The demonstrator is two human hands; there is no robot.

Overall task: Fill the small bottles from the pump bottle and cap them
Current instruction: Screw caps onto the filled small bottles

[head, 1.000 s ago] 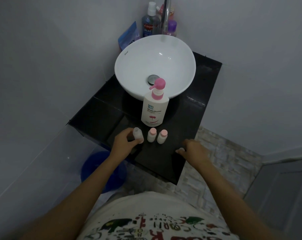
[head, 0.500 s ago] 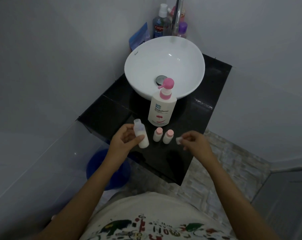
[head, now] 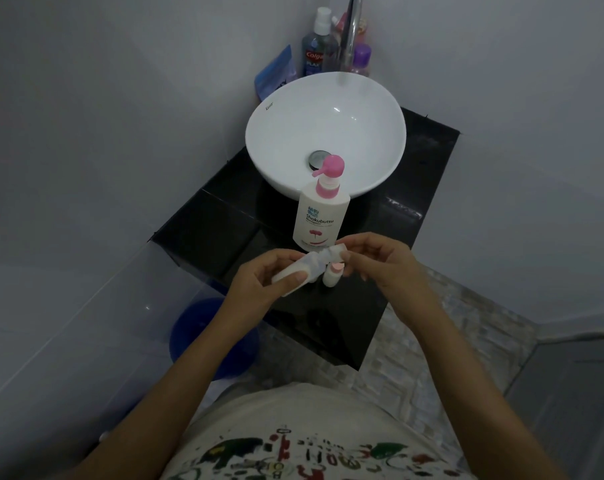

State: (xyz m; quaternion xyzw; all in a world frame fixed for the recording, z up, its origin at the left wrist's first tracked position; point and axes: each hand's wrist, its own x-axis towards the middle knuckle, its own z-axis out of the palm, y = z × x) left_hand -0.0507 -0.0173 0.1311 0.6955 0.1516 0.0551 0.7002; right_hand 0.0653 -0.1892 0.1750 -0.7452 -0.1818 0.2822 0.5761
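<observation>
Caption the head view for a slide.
Left hand holds a small white plastic bottle while right hand brings its white cap on.

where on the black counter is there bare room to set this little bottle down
Bare counter lies right of the pump bottle, out to the right edge, and on the left between the sink and the front-left corner. It is crowded mid-front, where a capped small bottle stands under both hands.

Left hand [head: 264, 282] curled in grip; right hand [head: 380, 259] pinching at fingertips; forearms converging.
</observation>
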